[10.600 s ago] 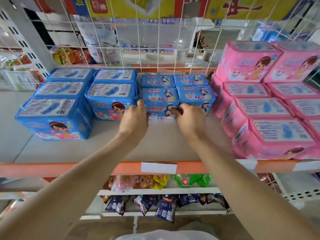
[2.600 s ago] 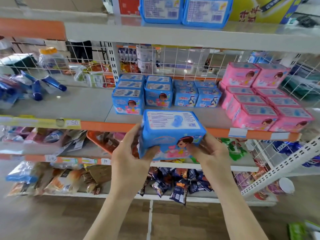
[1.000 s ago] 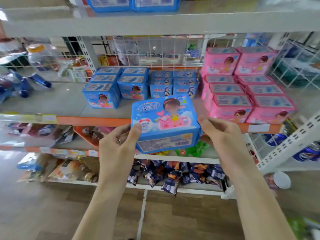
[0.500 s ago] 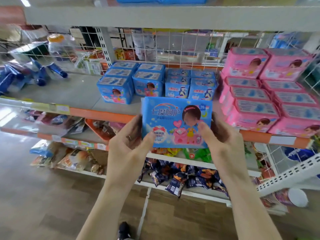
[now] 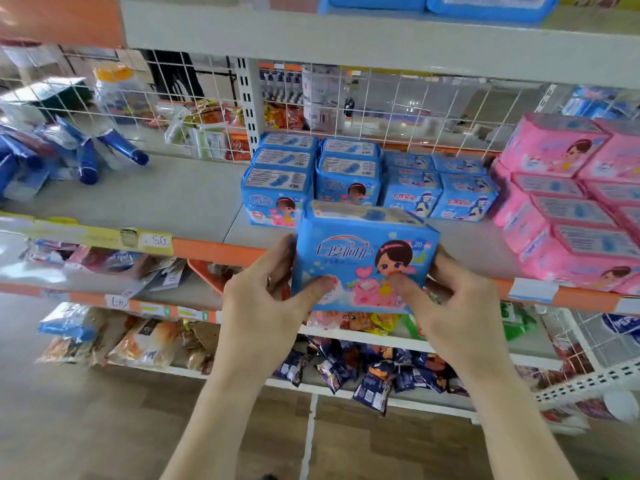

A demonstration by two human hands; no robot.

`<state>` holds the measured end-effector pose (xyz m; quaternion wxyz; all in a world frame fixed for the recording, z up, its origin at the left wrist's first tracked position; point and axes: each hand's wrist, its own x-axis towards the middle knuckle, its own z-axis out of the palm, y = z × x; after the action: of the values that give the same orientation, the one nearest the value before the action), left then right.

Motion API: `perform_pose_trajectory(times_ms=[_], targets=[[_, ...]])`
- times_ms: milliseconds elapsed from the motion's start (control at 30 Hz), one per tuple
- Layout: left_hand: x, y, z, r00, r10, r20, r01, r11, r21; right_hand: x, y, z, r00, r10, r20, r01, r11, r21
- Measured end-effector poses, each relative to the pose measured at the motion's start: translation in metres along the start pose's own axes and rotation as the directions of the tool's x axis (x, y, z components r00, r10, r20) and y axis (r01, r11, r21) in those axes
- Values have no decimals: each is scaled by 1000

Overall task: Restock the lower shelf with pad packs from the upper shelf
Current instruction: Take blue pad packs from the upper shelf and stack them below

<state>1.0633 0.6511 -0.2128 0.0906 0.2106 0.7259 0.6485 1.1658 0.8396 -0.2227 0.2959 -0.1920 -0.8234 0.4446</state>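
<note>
I hold a blue pad pack with a cartoon girl on its front, upright, just in front of the orange edge of the lower shelf. My left hand grips its left side, thumb on the front. My right hand grips its right side, thumb on the front too. Behind it on this shelf stand rows of matching blue packs, smaller blue packs and pink packs. More blue packs sit on the upper shelf.
Blue tube-like packs lie at the shelf's left end. A white wire grid backs the shelf. Snack bags fill the shelves below, above a wooden floor. Bare grey shelf surface lies left of the blue packs.
The pack has moved up and forward toward the shelf edge, and its top face now shows. Both hands stay on its sides.
</note>
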Motion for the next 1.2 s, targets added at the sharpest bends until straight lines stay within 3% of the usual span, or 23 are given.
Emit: perform_pose_trajectory(times_ms=[367, 567, 700, 900, 1200], targets=[[42, -52, -23, 994, 30, 101, -45, 987, 151, 6, 14, 53, 996, 11, -88, -22, 992, -122], [76, -67, -5, 996, 33, 86, -49, 979, 200, 39, 44, 63, 996, 43, -80, -44, 999, -8], [107, -73, 17, 998, -4, 62, -11, 969, 246, 71, 64, 56, 997, 34, -75, -39, 997, -67], [138, -106, 58, 1000, 19, -23, -7, 900, 435, 109, 102, 66, 998, -1, -61, -7, 991, -130], [161, -132, 70, 997, 76, 25, -77, 826, 558, 126, 135, 80, 994, -73, -82, 59, 984, -166]])
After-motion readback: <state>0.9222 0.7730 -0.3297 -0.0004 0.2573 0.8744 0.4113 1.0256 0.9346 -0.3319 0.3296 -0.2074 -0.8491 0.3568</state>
